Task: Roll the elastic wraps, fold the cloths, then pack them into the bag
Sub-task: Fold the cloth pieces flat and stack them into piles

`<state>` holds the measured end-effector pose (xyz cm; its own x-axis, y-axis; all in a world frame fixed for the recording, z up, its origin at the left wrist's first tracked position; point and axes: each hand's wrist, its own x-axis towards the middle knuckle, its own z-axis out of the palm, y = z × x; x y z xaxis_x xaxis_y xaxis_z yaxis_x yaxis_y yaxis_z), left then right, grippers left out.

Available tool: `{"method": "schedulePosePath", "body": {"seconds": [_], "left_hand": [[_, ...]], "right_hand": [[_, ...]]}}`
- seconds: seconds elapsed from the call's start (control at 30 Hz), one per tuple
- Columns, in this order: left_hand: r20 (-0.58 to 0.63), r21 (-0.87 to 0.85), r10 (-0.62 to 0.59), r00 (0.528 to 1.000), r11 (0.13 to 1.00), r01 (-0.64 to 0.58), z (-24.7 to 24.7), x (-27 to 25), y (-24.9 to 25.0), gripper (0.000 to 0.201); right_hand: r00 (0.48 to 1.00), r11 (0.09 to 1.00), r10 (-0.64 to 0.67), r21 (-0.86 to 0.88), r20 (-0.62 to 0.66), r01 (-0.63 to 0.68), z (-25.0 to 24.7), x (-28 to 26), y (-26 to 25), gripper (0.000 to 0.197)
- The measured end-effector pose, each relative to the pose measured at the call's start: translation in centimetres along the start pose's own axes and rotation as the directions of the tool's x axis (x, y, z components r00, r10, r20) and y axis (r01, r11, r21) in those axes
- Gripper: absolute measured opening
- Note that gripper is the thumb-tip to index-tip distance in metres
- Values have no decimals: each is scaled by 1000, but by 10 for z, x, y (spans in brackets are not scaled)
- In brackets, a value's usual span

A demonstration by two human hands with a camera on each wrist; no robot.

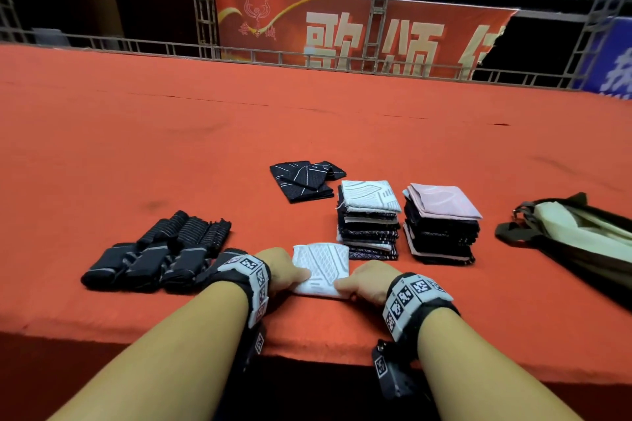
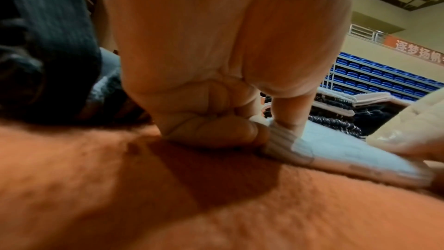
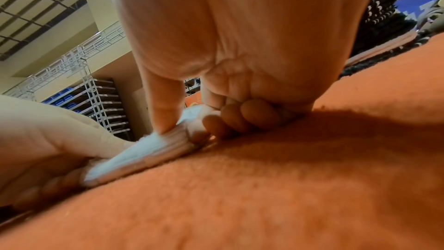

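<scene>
Now we pinch the soft, light white cloth by its near corners, left hand and right hand, just in front of the cloth stacks on the worktop, because it flops and bends easily.

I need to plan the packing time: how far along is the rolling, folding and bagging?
Done: black rolled elastic wraps lie grouped, and two stacks of folded cloths stand on the red table. In hand: the left hand and right hand pinch a white patterned cloth. Left: a dark patterned cloth beyond, and all packing into the open bag.
</scene>
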<state>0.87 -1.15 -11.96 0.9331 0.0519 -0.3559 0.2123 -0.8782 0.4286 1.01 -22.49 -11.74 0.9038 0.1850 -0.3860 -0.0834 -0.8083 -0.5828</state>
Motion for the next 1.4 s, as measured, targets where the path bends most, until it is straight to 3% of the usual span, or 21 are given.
{"method": "schedulePosePath", "body": {"seconds": [0.17,0.33,0.4,0.5,0.57,0.63,0.7,0.83,0.97,1.07,1.13,1.27,1.4], "left_hand": [[-24,77,-39,999,996,40,3,6,6,56],[-61,243,4,998,970,11,0,3,16,54],[-149,339,67,987,941,-13,0,-3,22,51],[-281,398,262,923,907,-136,11,-8,30,52],[-176,468,336,925,855,-221,23,-5,31,64],[-47,478,227,973,860,-178,32,1,29,68],[9,436,130,992,892,-121,38,11,23,70],[40,456,92,995,884,-100,39,18,21,72],[23,472,102,994,876,-101,39,21,21,73],[41,465,93,995,880,-101,40,23,22,74],[59,462,77,995,882,-96,38,22,23,74],[52,468,95,994,877,-108,38,22,21,74],[72,476,95,993,872,-118,36,22,21,76]], "right_hand": [[998,995,38,-94,-45,-42,2,3,-1,31],[993,978,74,-189,-89,-89,8,8,-9,45],[991,973,71,-209,-113,-94,9,7,-12,44],[988,967,62,-235,-141,-94,10,6,-15,41],[989,962,41,-262,-143,-77,10,5,-16,41],[990,953,42,-293,-131,-79,11,5,-17,42],[992,949,45,-304,-119,-80,9,5,-16,43],[990,974,-1,-223,-141,-31,0,10,-3,50],[988,974,-143,-183,-55,131,-8,8,9,90],[975,947,-216,-233,47,220,-11,7,7,85],[974,933,-208,-280,91,226,-13,12,6,82],[977,932,-159,-304,139,195,-16,28,11,100],[975,978,-118,-146,188,147,-15,34,13,100]]}}
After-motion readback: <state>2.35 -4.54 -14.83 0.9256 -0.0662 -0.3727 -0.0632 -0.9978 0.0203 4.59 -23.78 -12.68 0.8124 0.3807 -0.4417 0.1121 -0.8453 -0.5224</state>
